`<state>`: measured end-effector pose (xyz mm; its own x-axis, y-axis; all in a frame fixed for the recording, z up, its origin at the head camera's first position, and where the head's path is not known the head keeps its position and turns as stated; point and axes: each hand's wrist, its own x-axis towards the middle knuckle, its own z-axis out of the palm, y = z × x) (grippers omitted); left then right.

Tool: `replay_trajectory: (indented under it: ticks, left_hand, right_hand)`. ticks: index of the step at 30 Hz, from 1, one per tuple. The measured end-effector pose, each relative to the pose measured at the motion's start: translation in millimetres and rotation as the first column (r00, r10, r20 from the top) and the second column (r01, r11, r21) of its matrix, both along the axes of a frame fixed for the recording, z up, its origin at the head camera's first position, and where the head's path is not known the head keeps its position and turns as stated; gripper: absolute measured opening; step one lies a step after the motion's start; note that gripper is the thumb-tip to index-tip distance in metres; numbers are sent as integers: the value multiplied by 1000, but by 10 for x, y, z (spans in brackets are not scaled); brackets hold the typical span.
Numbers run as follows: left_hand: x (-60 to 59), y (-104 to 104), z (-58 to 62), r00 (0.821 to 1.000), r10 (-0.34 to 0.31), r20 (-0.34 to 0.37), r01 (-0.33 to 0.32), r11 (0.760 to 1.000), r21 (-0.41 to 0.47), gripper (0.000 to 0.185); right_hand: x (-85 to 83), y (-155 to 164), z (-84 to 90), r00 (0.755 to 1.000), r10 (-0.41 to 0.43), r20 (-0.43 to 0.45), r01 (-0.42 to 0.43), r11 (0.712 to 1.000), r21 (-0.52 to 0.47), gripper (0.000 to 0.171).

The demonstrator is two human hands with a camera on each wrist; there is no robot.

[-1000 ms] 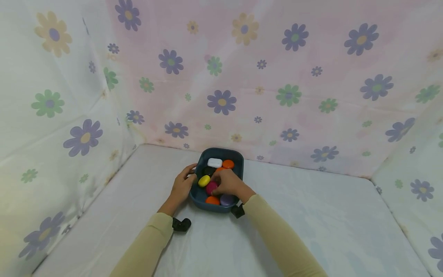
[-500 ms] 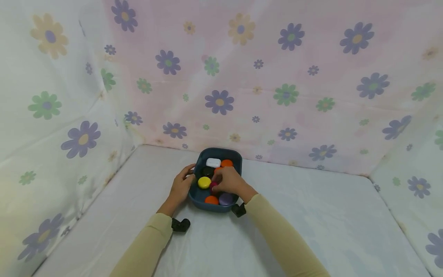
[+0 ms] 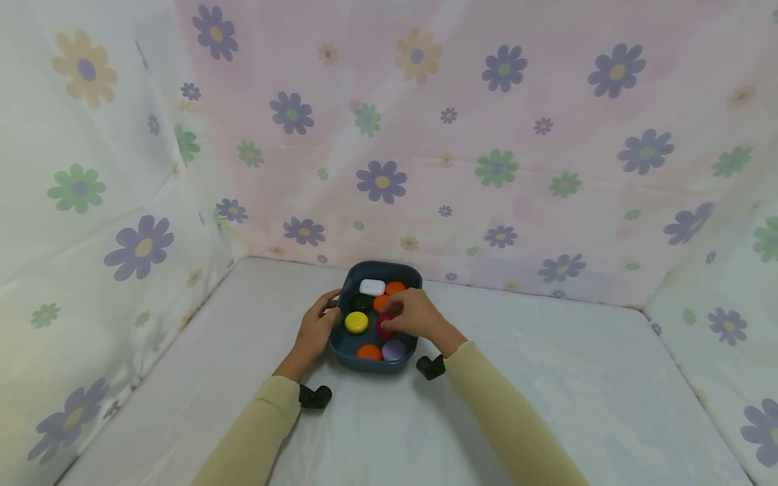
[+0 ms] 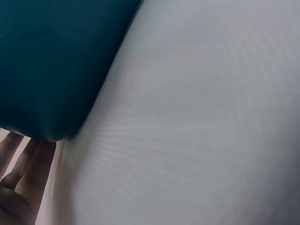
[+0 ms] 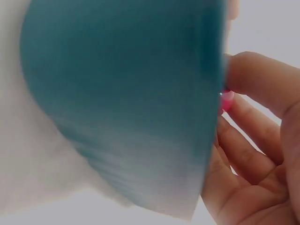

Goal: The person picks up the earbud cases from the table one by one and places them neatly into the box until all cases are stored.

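The right hand pinches a pink disc between thumb and fingertips, just above the floor of the teal tray; the right wrist view shows the pink edge peeping past the tray wall with curled fingers about it. The left hand rests against the tray's left wall, fingers fairly straight along it and thumb near the rim, so it steadies rather than grips; the left wrist view shows only fingertips under the tray's corner.

What could go wrong, as I judge it: the pinch looks light and sits on the disc's edge, so the disc could slip and drop back among the others; a snag on the near rim could tip or drag the tray, since the left hand only leans on it; the knuckles could knock the neighbours out of place.

Around the pink disc lie a yellow disc just to its left, an orange disc and a purple disc towards the near wall, another orange piece and a white block at the far end, and a dark disc beside the yellow; they crowd close, and the tray walls hem the hand in. The tray sits on a white worktop near the flowered backdrop.
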<state>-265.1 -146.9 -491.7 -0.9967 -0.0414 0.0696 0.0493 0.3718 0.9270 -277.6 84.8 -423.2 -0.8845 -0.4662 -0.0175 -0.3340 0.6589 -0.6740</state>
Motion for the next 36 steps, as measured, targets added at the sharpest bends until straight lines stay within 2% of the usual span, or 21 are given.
replay_trajectory:
  ticks: [15, 29, 36]
  left_hand:
    - [12, -53, 12, 1000, 3, -4, -3, 1000, -8, 44]
    - [3, -20, 11, 1000, 2, -11, -2, 1000, 12, 43]
    - [12, 0, 15, 1000, -3, -12, 3, 1000, 10, 43]
  right_hand:
    - [-37, 263, 73, 993, -107, -43, 102, 990, -98, 16]
    - [-12, 591, 163, 983, -180, -18, 175, 971, -160, 21]
    - [-37, 839, 117, 969, -246, 15, 246, 958, -148, 25]
